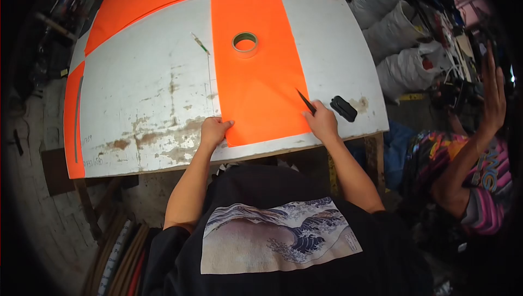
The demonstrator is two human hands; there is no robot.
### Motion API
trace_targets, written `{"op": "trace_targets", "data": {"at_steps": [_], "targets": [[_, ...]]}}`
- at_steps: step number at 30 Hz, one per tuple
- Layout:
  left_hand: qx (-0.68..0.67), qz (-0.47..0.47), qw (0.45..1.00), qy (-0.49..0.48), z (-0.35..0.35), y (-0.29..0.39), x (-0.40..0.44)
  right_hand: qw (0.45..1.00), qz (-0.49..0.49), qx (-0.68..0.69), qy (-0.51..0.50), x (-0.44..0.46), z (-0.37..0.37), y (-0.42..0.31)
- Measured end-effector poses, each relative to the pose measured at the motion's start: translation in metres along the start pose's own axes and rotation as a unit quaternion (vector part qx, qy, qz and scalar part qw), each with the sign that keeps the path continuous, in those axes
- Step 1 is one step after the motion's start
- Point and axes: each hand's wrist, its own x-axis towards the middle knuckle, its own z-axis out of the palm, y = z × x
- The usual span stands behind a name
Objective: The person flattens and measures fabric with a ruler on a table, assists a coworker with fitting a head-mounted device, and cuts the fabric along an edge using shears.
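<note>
Orange fabric [256,89] lies on the white tabletop [147,89], with a long panel running down to the near edge. My left hand [217,131] is closed at the panel's lower left corner, thumb on the fabric. In my right hand [322,121] is a dark pointed tool [305,100], its tip pointing up and left over the panel; these fingers also touch the panel's right edge. A roll of tape [245,44] rests on the fabric farther up. Left of the panel lies a green and white pen-like tool [200,43].
A black object [344,108] sits on the table right of my right hand. At the right is another person [468,171] in a patterned shirt, one hand raised. White sacks [408,67] stand beyond the table's right edge. Long rolls [117,255] lean below left.
</note>
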Motion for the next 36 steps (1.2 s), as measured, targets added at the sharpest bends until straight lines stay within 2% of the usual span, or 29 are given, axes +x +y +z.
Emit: {"op": "trace_targets", "data": {"at_steps": [4,7,10,12,13,16,19,22,25,31,36], "targets": [[-0.141,-0.037,0.988,-0.051,-0.008,0.001,-0.006,0.989,-0.114,-0.082,-0.039,0.063,0.007,-0.084],[-0.152,-0.051,0.986,-0.048,-0.011,0.001,-0.007,0.976,-0.188,-0.108,-0.033,0.116,0.029,-0.131],[-0.143,-0.044,0.987,-0.062,-0.01,-0.01,0.001,0.968,-0.208,-0.137,-0.021,0.154,0.052,-0.156],[-0.152,-0.063,0.984,-0.07,-0.013,-0.004,-0.003,0.965,-0.217,-0.14,-0.049,0.171,0.058,-0.161],[-0.155,-0.068,0.983,-0.075,-0.014,0.0,-0.005,0.964,-0.219,-0.14,-0.059,0.174,0.059,-0.163],[-0.159,-0.064,0.982,-0.079,-0.014,-0.004,-0.004,0.962,-0.247,-0.117,0.002,0.158,0.058,-0.16],[-0.158,-0.059,0.982,-0.081,-0.013,-0.006,-0.002,0.95,-0.297,-0.091,-0.01,0.113,0.059,-0.149],[-0.154,-0.065,0.983,-0.079,-0.014,-0.001,-0.004,0.951,-0.299,-0.068,-0.048,0.081,0.07,-0.137],[-0.146,-0.063,0.984,-0.081,-0.014,-0.004,-0.001,0.962,-0.248,-0.096,-0.066,0.09,0.078,-0.13],[-0.141,-0.041,0.987,-0.069,-0.014,-0.003,-0.006,0.975,-0.191,-0.113,-0.013,0.142,0.058,-0.133],[-0.134,-0.029,0.989,-0.054,-0.011,-0.007,-0.004,0.993,-0.111,-0.037,0.03,0.132,0.012,-0.094]]}}
